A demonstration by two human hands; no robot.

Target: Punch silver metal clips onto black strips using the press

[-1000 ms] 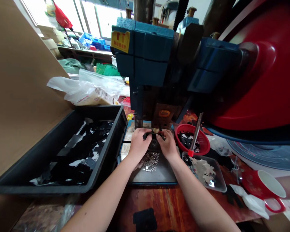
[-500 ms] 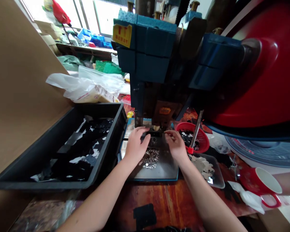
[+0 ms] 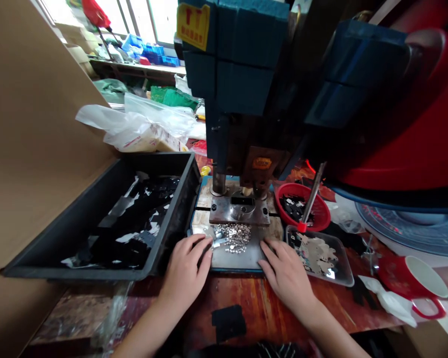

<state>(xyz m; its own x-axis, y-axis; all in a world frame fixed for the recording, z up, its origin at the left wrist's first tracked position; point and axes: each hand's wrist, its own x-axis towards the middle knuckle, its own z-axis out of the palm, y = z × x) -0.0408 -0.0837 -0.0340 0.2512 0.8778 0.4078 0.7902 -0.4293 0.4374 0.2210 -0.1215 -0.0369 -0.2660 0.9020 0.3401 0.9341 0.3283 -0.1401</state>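
A blue press (image 3: 242, 84) stands over a metal die block (image 3: 224, 211) with a dark slot. In front of the block, a pile of small shiny metal parts (image 3: 237, 237) lies on the grey metal plate (image 3: 254, 257). My left hand (image 3: 188, 266) rests at the plate's left edge, fingers spread, beside a few flat pale pieces (image 3: 218, 239) left of the pile. My right hand (image 3: 285, 266) lies at the plate's right edge with its fingers apart. Neither hand shows anything held.
A large black bin (image 3: 171, 223) with dark scraps sits left. To the right are a red bowl (image 3: 323, 214), a clear tray (image 3: 347, 268) of flat pieces and a red mug (image 3: 395, 273). A lever with a red tip (image 3: 302, 227) hangs over the bowl. Cardboard (image 3: 41, 124) rises far left.
Both hands have drawn back from the die block towards the plate's front edges and opened out. The die block is now uncovered. The view has shifted slightly.
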